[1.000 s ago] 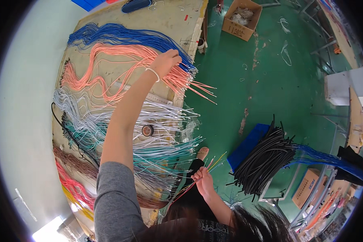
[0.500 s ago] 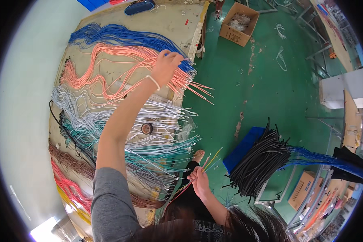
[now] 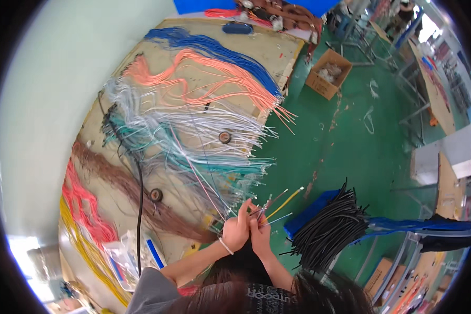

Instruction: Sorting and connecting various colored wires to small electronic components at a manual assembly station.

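Observation:
My left hand (image 3: 236, 230) and my right hand (image 3: 260, 235) are together low in the view, in front of my body, both closed on thin wires. A small bunch of wires (image 3: 283, 204) in yellow, blue and brown sticks out past my right hand's fingers, its tips splayed to the right. From my left hand, a pink wire (image 3: 197, 171) and a dark blue wire (image 3: 206, 162) trail up and left across the table. Which single wire is between the fingertips is too small to make out. Wire bundles in teal (image 3: 230, 166), white (image 3: 214, 120) and brown (image 3: 162, 212) lie nearby.
Orange wires (image 3: 220, 69) and blue wires (image 3: 214, 49) lie farther along the table (image 3: 269, 39); red (image 3: 86, 201) and yellow (image 3: 89, 256) ones lie left. A cardboard box (image 3: 324, 86) stands on the floor. Black tubes (image 3: 324, 225) rest on a stand at right.
My left hand has come back from the blue and orange wires to meet my right hand. Pink and dark blue wires now trail from it across the table. The view has shifted.

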Tool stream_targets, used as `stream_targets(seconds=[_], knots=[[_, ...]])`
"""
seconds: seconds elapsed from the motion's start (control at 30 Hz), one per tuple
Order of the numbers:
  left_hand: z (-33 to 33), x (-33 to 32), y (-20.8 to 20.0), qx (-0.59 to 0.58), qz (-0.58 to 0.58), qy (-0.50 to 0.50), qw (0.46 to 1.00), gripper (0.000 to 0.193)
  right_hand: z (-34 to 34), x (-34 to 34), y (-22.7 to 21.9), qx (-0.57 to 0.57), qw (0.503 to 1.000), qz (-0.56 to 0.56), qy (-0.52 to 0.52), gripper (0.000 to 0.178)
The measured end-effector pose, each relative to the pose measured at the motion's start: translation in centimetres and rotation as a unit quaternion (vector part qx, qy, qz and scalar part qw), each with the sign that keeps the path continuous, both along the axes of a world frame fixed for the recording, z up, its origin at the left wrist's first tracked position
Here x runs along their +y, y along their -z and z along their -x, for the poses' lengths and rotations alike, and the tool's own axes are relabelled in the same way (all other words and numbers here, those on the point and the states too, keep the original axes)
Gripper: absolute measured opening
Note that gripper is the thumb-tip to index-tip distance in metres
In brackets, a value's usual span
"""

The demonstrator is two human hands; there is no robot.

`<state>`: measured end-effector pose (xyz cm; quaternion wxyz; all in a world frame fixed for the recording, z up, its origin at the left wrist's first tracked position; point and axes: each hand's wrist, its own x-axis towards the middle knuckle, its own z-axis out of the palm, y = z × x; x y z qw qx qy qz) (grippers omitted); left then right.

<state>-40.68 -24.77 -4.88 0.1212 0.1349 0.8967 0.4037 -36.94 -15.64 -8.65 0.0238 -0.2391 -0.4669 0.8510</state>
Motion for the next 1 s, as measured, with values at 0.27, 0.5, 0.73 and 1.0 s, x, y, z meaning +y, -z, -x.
stream_targets(seconds=[0.27, 0.5, 0.73, 1.0], knots=[[-6.1, -5.4, -3.1, 0.022, 0.072, -0.019, 0.997, 0.073, -2.8, -4.5, -3.5, 0.116, 0.960, -0.231, -0.106, 0.018], [-18.1, -8.1, -7.6, 0.262, -0.078, -0.145, 0.951, 0.044, -1.5, -3.4, -3.4, 0.242, 0.947, 0.210, -0.004, 0.029], [-41.3, -14.9, -2.6, 0.038, -0.069, -0.116, 0.990, 0.017, -27.2, -6.4, 2.2, 0.017, 0.983, 0.167, -0.074, 0.029], [-52.1, -17.5, -2.4, 0.032, -0.059, 0.075, 0.995, 0.032, -52.3, -0.6, -3.3, -0.064, 0.995, -0.081, 0.007, 0.040]])
